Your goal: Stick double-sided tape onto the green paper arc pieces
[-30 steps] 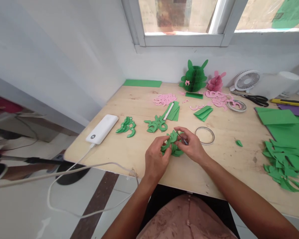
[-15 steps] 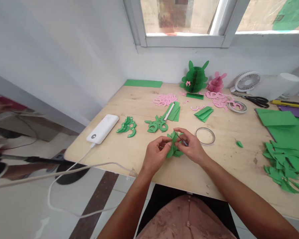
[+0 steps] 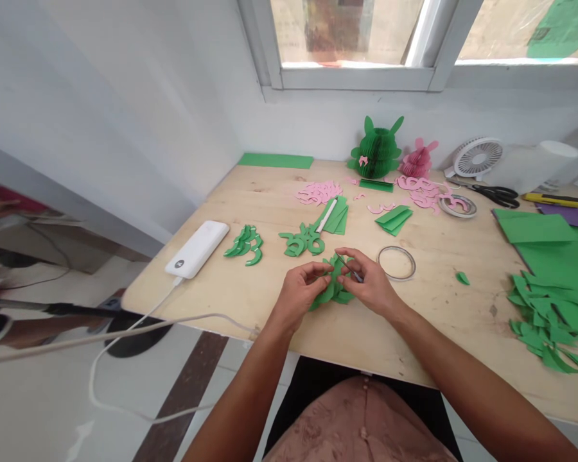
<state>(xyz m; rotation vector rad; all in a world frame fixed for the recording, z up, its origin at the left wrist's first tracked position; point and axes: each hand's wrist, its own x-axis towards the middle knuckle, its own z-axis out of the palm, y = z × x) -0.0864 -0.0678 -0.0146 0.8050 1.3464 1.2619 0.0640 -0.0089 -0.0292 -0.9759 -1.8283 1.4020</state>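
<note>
Near the table's front edge, my left hand (image 3: 304, 290) pinches the left side of a green paper piece (image 3: 336, 292) with cut, leafy edges. My right hand (image 3: 366, 280) is closed at the piece's right side, with a thin dark pointed tool (image 3: 350, 267) between its fingers; its exact kind is too small to tell. Fingers cover part of the paper. Beyond the hands lie curled green paper cut-outs (image 3: 302, 241) and a white pen (image 3: 327, 215) on folded green paper (image 3: 338, 219). A roll of tape (image 3: 396, 263) lies flat just right of my right hand.
A white power bank (image 3: 198, 249) with a cable sits at left, beside green strips (image 3: 245, 244). Pink cut-outs (image 3: 319, 192), a green paper figure (image 3: 376, 153), a fan (image 3: 476, 158) and scissors (image 3: 495, 194) stand or lie behind. Green scraps (image 3: 549, 321) heap at right.
The green paper piece has shifted slightly, and more of it shows below my left fingers. Both hands stay in nearly the same place.
</note>
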